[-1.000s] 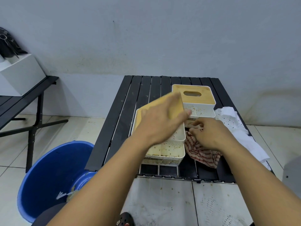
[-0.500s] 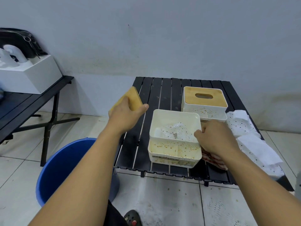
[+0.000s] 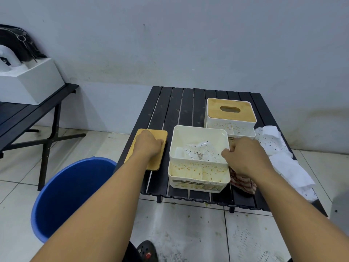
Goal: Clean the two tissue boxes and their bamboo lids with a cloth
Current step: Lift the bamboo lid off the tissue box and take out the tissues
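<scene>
Where the fingertips of the right hand meet the right rim of the near tissue box, thumb and forefinger are bent and pinch that rim. The other fingers curl behind, back of hand up. Near box: white plastic, rect. w/ rounded corners, open-topped, smooth walls flecked w/ orange-brown spots, esp. on the shallow divided tray at its front; dark label strip below. Crumpled white tissue w/ dark dots lies inside. Left hand rests knuckles-up on the loose bamboo lid; its fingers are folded beneath, so press vs. grip cannot be told. Loose lid: flat tan slab, rounded corners, smooth, lying flat near the left edge of the table, just beside the near box, narrow gap btwn them. Striped cloth, red-and-white, bunched, lies under the right wrist against that box's right side. Far tissue box, same spotted white plastic, stands just behind the near one, its fitted bamboo lid seated flush w/ an oval slot cut through. Dotted white paper, creased and heaped, covers the table's right side. Table: black slats, matte, dusty. Round blue plastic bucket stands on the pale tiled floor to the left, black bench w/ a white box beyond it.
</scene>
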Available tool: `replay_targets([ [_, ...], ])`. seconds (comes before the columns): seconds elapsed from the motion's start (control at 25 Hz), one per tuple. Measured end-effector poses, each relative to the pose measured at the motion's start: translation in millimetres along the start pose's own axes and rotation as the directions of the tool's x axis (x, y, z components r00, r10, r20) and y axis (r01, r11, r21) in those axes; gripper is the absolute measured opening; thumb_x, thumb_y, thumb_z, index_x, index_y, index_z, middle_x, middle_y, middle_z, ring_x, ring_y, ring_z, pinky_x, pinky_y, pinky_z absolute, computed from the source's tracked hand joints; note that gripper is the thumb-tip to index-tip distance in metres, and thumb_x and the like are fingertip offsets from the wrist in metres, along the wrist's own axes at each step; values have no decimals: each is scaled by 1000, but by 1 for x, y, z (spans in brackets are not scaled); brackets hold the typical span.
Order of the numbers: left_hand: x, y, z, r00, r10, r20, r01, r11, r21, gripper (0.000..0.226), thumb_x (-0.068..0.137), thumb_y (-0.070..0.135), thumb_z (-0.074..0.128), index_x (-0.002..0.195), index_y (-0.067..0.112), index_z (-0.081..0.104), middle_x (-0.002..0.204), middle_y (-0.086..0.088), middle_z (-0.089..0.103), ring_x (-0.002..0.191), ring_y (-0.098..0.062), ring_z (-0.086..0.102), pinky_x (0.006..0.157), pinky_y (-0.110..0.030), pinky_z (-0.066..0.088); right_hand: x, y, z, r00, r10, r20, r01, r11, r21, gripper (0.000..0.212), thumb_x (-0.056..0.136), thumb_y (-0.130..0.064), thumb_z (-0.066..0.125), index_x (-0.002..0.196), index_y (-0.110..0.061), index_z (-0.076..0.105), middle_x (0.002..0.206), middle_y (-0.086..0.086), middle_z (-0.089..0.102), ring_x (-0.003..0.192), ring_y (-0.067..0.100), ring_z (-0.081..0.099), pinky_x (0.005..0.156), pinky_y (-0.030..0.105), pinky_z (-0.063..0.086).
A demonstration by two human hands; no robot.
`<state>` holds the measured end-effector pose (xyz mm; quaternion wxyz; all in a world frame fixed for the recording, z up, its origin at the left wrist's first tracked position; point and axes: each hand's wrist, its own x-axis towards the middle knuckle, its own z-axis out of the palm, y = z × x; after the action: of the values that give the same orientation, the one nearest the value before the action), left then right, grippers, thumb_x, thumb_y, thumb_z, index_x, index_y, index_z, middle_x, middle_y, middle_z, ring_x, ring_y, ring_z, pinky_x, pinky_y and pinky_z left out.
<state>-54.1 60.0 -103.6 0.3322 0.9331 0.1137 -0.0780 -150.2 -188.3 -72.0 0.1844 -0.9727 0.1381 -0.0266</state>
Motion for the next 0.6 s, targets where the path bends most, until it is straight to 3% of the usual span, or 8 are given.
replay_targets([
  [0.08, 1, -1, 0, 1000, 16, 9, -17, 998, 53, 52, 101, 35, 63, 140, 4, 50, 143, -17, 56, 123, -36, 56, 92, -40, 48, 2, 0, -1, 1000, -3, 17, 3, 1000, -1, 42, 88, -26, 62, 54, -12, 43, 55, 3, 49, 58, 23, 49, 49, 29, 34],
  [0.16, 1, -1, -2, 999, 51, 7, -51, 986, 158, 60, 100, 43, 60, 148, 9, 46, 147, -14, 55, 127, -36, 57, 96, -44, 50, 2, -1, -4, 999, -7, 44, 6, 1000, 14, 47, 91, -32, 63, 52, -14, 42, 53, 1, 47, 56, 22, 48, 51, 30, 37],
  [0.28, -9, 11, -9, 970, 218, -109, -185, 949, 254, 47, 102, 46, 53, 138, 17, 57, 130, -6, 66, 104, -29, 67, 84, -41, 54, 3, 1, -11, 998, 31, 47, -37, 993, 114, 61, 97, -55, 56, 52, -15, 47, 52, 1, 53, 60, 24, 59, 60, 34, 49],
  [0.4, -31, 38, -11, 864, 457, -214, -439, 889, 128, 28, 102, 40, 54, 122, 24, 65, 111, 6, 70, 97, -18, 64, 82, -38, 56, 4, 7, -19, 996, 92, 18, -94, 976, 194, 64, 99, -59, 48, 56, -13, 55, 58, 5, 61, 64, 27, 63, 65, 38, 55],
  [0.52, -51, 56, 4, 723, 691, 3, -680, 710, 186, 24, 101, 45, 54, 108, 29, 70, 117, 11, 67, 111, -15, 55, 98, -42, 46, 4, 8, -17, 997, 77, 22, -79, 984, 161, 58, 100, -51, 53, 55, -14, 55, 59, 5, 62, 65, 26, 62, 63, 37, 53],
  [0.6, -54, 58, 16, 700, 687, 196, -708, 634, 310, 36, 102, 53, 46, 109, 31, 75, 135, 12, 62, 126, -17, 45, 107, -46, 32, 3, 7, -14, 998, 59, 21, -61, 989, 133, 54, 100, -46, 54, 55, -16, 53, 62, 4, 62, 68, 26, 60, 62, 34, 48],
])
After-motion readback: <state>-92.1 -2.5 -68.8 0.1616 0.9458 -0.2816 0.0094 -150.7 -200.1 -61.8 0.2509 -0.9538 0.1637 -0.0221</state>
